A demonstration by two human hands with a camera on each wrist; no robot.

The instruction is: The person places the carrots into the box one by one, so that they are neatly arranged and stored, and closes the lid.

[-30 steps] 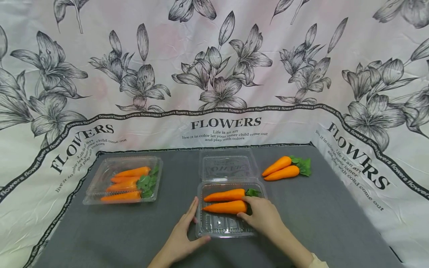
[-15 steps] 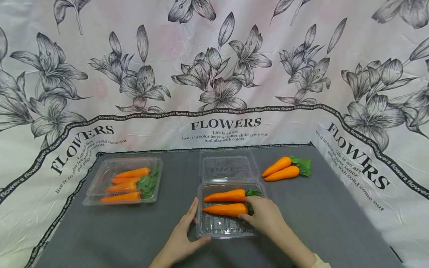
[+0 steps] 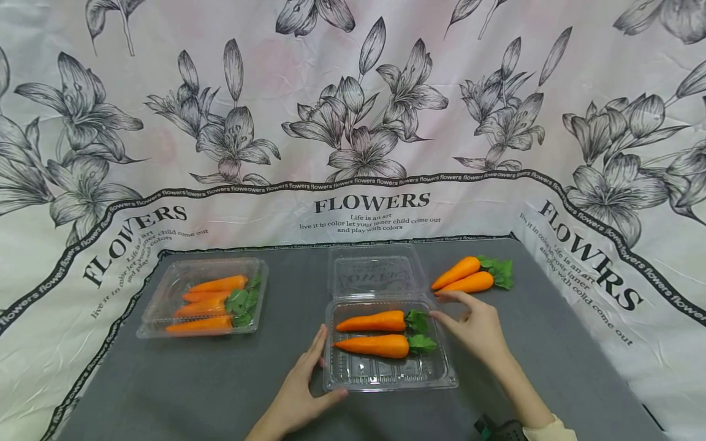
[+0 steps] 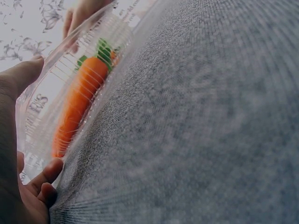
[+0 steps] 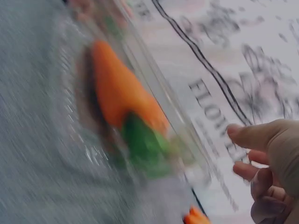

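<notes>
Two orange carrots with green tops, a back carrot (image 3: 371,321) and a front carrot (image 3: 372,346), lie side by side in the base of a lidded clear plastic box (image 3: 386,384); its lid (image 3: 376,275) is folded back. My left hand (image 3: 300,389) rests at the box's near left corner, fingers along the left side and thumb by the front edge. To the right of the box, my right hand (image 3: 477,327) is in the air with nothing in it, thumb and forefinger apart. Just beyond its fingertips lie two more carrots (image 3: 466,283) on the table.
At the left stands another clear plastic box (image 3: 160,306), lid down, with several carrots inside. The grey table (image 3: 220,386) ends at a white flower-printed cloth (image 3: 375,214) behind and at both sides. A dark device (image 3: 499,429) shows by the right sleeve.
My right hand has let go of the front carrot and moved up and right, towards the loose pair. That carrot's leaves now show. My left hand has kept its place.
</notes>
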